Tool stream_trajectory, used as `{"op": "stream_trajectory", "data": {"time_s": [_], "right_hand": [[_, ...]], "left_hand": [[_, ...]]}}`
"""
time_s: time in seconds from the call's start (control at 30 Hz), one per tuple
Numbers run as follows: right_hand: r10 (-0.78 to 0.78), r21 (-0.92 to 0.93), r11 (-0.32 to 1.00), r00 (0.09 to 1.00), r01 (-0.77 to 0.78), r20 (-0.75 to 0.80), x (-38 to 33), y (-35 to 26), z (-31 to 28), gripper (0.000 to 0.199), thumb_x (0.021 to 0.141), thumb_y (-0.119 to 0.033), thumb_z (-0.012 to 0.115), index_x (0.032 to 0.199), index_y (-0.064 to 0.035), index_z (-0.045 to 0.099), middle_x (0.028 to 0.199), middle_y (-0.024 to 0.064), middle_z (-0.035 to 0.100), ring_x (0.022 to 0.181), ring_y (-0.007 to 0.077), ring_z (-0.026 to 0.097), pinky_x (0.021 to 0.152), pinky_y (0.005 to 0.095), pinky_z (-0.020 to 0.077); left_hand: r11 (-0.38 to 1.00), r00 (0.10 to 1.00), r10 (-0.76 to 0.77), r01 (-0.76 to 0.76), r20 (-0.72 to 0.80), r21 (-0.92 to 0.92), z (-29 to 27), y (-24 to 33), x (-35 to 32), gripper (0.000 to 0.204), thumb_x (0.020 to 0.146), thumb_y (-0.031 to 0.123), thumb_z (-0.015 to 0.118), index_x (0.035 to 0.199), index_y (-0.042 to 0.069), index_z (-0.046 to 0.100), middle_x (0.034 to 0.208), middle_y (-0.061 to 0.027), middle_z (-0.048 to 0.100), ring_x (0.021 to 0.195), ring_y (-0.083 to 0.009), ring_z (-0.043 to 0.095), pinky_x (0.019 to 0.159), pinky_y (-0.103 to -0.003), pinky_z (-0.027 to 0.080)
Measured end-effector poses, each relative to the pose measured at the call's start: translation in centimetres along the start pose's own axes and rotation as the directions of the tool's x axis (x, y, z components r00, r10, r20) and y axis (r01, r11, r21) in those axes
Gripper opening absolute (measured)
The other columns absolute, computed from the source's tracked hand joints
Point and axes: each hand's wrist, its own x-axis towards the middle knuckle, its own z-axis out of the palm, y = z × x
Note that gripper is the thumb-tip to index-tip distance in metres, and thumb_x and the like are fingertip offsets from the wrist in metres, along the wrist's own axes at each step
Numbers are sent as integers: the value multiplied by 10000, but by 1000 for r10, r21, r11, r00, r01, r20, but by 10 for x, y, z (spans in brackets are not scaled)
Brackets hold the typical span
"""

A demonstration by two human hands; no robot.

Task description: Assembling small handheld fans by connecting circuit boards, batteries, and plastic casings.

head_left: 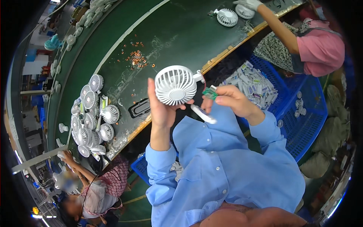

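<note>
My left hand (162, 112) is closed round a small white fan (176, 85) with a round slatted cage, held up in front of my chest. At the cage's right side sticks out a white hinge (198, 76), with a thin red wire running down from it. Between the thumb and fingers of my right hand (236, 101) is a small green circuit board (210, 93). A curved white plastic piece (203, 114) shows just below the two hands; what supports it is hidden.
Many white fans (89, 100) lie grouped on the green workbench (174, 34) at left. Small copper-coloured rings (137, 59) and a black tray (140, 108) are nearer. Blue crates (308, 128) stand at right, one with white cylinders (253, 85). Co-workers sit at both sides.
</note>
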Motion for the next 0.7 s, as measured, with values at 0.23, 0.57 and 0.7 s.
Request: {"op": "stream_trajectory", "data": {"time_s": [0.23, 0.57, 0.7], "right_hand": [[-82, 227, 959, 935, 168, -346, -30, 6, -16, 296, 940, -193, 475, 722, -4, 542, 569, 79, 519, 594, 197, 532, 622, 325, 435], [-100, 52, 990, 928, 127, -360, -47, -38, -7, 214, 891, -101, 511, 761, 50, 589, 536, 24, 485, 500, 77, 460, 500, 236, 405], [195, -160, 952, 921, -260, -337, -42, -59, 10, 230, 902, -128, 496, 810, 59, 595, 582, 10, 495, 547, 68, 445, 527, 227, 375]], "left_hand": [[992, 987, -128, 129, 94, -10, 2, -34, 2, 835, 923, 660, 132, 1217, -23, 511, 960, -163, 669, 694, -251, 688, 494, -259, 569], [728, 984, 176, -155, 36, 668, -4, -66, -3, 366, 938, 265, 472, 1118, -34, 584, 1083, -165, 637, 831, -249, 656, 708, -295, 502], [367, 743, 615, -567, 264, 738, 23, -69, -9, 526, 727, 91, 697, 1209, -38, 531, 1231, -208, 554, 1153, -360, 525, 978, -391, 413]]}}
